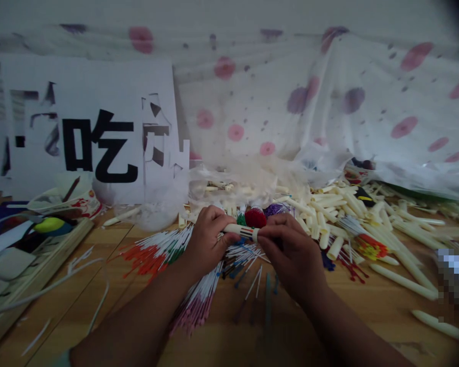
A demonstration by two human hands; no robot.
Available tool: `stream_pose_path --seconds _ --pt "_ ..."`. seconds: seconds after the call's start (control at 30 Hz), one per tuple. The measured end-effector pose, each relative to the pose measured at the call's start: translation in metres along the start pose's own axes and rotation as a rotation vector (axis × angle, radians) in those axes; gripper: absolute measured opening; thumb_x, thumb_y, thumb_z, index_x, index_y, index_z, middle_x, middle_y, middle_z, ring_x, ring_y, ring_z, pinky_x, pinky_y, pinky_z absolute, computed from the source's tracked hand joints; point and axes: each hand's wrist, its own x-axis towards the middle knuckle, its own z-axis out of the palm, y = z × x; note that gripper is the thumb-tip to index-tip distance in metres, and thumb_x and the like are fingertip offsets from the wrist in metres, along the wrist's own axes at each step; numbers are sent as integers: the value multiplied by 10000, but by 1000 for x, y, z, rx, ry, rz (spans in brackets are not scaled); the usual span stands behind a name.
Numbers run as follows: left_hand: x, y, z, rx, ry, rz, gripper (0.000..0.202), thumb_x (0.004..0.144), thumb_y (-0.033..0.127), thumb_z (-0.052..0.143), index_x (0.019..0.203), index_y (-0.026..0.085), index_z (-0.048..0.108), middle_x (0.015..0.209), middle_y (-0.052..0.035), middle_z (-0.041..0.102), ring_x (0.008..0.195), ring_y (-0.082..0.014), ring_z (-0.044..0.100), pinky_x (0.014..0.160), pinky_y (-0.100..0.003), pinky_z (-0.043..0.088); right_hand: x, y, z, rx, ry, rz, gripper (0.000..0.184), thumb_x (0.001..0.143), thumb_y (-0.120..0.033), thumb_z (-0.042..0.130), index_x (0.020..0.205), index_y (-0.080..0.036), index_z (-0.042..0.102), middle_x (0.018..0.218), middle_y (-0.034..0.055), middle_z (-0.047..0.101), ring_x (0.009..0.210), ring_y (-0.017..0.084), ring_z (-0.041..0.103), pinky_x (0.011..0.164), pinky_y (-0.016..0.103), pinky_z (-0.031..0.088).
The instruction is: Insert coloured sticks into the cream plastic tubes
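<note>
A cream multicolour pen (241, 231) lies level between my two hands, over the middle of the table. Dark, orange and blue strips show in the slots along its side. My left hand (208, 242) is closed round its left part. At the other end, the fingertips of my right hand (292, 250) pinch the pen's tip; whether they also hold a small part is hidden. Below and behind my hands lie thin white pen refills with coloured ends: orange refills (145, 255), pink refills (199, 306) and blue ones.
Cream pen barrels (340, 204) are heaped at the right, beside refills with red and yellow ends (369, 244). A power strip (38, 275) with white cables lies at the left. Paper with cut-out characters (99, 142) and plastic sheeting (245, 102) stand behind.
</note>
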Motion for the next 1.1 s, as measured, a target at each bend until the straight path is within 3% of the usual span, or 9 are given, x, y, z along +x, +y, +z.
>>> stream_pose_path --seconds 0.2,0.37,0.43,0.53,0.6,0.7,0.77,0.93,1.1 --pt "3 -7 -3 24 42 -1 500 852 596 374 881 171 636 848 -55 481 846 -199 471 756 -324 380 -3 8 0 367 -153 113 246 817 -178 567 1011 -284 676 917 21 527 885 128 523 776 322 458" --pt "5 -17 0 -51 -4 -92 439 861 555 405 866 167 611 843 -42 502 844 -194 497 768 -305 390 4 7 3 268 -159 -42 280 812 -209 572 1077 -251 651 932 40 547 917 137 532 829 339 454" --pt "6 -19 1 -118 7 -173 409 866 535 409 848 169 590 832 -32 518 822 -184 508 752 -286 396 8 14 -8 161 -129 -86 232 822 -201 547 1020 -221 667 924 49 583 903 133 558 807 319 464" --pt "6 -16 -1 -243 21 -365 441 835 589 412 762 176 549 697 -1 499 669 -156 480 609 -246 387 10 35 -55 -131 -109 -15 179 824 -184 522 894 -193 686 836 41 649 823 130 596 770 301 468" --pt "6 -11 -2 -319 43 -438 481 796 642 426 731 178 538 645 5 481 620 -148 449 551 -237 366 4 50 -100 -413 -156 195 149 797 -204 552 843 -174 690 818 50 675 768 143 606 733 302 469" --pt "7 -8 -3 -443 101 -421 485 768 655 463 748 178 549 626 7 456 614 -142 425 550 -235 364 -14 60 -154 -609 -301 434 156 792 -229 549 831 -171 689 798 45 684 717 144 609 695 294 469" --pt "7 -11 -1 -524 121 -383 457 780 629 474 755 180 553 611 11 430 585 -132 397 534 -235 344 -29 56 -164 -579 -384 446 163 796 -230 539 851 -177 683 805 36 680 718 137 612 673 273 472" --pt "8 -22 -1 -622 201 -346 334 794 507 537 712 183 535 566 22 392 522 -113 351 500 -245 310 -50 36 -116 -512 -562 247 204 844 -180 469 876 -170 670 861 59 662 780 136 600 705 275 472" --pt "11 -24 -10 -561 342 -447 236 715 372 645 688 191 496 545 47 367 484 -92 346 474 -232 301 -28 37 -60 -576 -559 100 220 877 -179 451 968 -166 651 977 74 655 902 143 584 818 276 451"
